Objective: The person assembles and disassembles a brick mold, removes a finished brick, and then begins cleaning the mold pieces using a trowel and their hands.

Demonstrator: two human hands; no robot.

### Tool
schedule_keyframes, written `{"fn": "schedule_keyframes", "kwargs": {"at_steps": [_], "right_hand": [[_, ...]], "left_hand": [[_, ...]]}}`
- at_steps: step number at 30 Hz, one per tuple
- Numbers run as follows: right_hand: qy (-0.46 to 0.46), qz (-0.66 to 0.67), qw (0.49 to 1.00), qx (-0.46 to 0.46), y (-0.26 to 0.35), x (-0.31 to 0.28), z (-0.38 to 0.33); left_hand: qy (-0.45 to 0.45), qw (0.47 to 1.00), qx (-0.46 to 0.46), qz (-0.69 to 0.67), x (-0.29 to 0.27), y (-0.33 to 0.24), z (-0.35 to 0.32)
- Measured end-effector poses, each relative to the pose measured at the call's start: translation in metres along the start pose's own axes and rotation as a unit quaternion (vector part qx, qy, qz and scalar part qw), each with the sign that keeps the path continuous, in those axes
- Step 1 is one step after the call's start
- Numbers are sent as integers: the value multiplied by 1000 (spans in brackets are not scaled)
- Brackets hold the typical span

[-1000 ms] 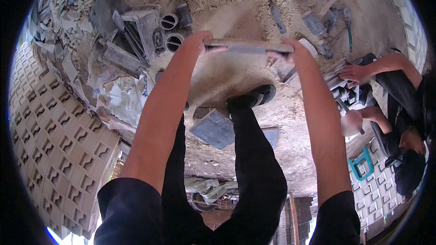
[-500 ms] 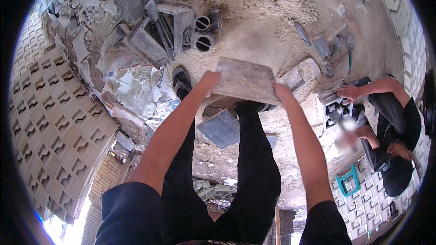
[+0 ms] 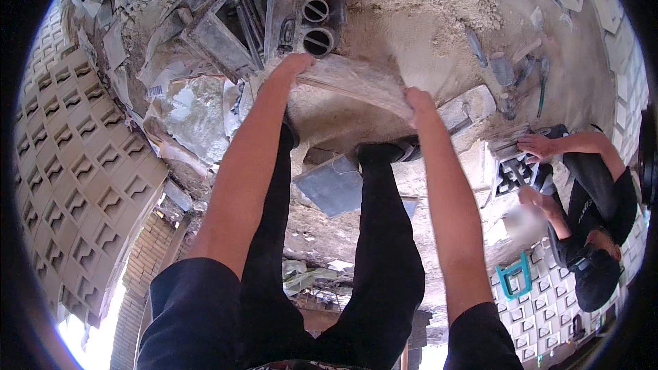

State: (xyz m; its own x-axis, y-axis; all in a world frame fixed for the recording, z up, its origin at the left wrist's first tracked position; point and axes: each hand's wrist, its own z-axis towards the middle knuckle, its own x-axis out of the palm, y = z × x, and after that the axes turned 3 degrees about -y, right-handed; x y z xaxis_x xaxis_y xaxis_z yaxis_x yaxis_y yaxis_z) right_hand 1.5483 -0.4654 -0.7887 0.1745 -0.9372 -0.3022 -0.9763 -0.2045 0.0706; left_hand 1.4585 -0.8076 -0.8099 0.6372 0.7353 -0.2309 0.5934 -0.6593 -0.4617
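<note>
Our left hand (image 3: 291, 68) and right hand (image 3: 417, 101) each clasp an opposite end of a flat concrete slab (image 3: 356, 82), held level above our feet, long axis running hand to hand. Beyond lie sandy ground (image 3: 425, 0) and pipes (image 3: 319, 24).

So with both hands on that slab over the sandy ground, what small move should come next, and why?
Probably lower the slab gently toward the sandy ground. The left hand and right hand grip its opposite ends, it hangs in the air tilted, and the person's shoe sits just beneath it, so it should likely go down clear of the foot.
</note>
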Motion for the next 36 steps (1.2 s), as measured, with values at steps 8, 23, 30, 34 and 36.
{"fn": "schedule_keyframes", "kwargs": {"at_steps": [8, 23, 30, 34, 36], "right_hand": [[-100, -241, 931, -256, 71, -82, 1], [-205, 48, 965, -158, -146, -36, -18], [-278, 175, 935, -131, -143, 57, -32], [-311, 98, 938, -119, -95, 39, -15], [-357, 133, 917, -118, -78, 22, 13]], "left_hand": [[-63, 943, -137, -298, 93, -44, -28], [-318, 860, 174, 360, 54, -116, -25], [-341, 846, 122, 392, 47, -123, 13], [-322, 877, 305, 182, 63, -102, 4], [-262, 931, 243, 75, 87, -103, -16]]}}
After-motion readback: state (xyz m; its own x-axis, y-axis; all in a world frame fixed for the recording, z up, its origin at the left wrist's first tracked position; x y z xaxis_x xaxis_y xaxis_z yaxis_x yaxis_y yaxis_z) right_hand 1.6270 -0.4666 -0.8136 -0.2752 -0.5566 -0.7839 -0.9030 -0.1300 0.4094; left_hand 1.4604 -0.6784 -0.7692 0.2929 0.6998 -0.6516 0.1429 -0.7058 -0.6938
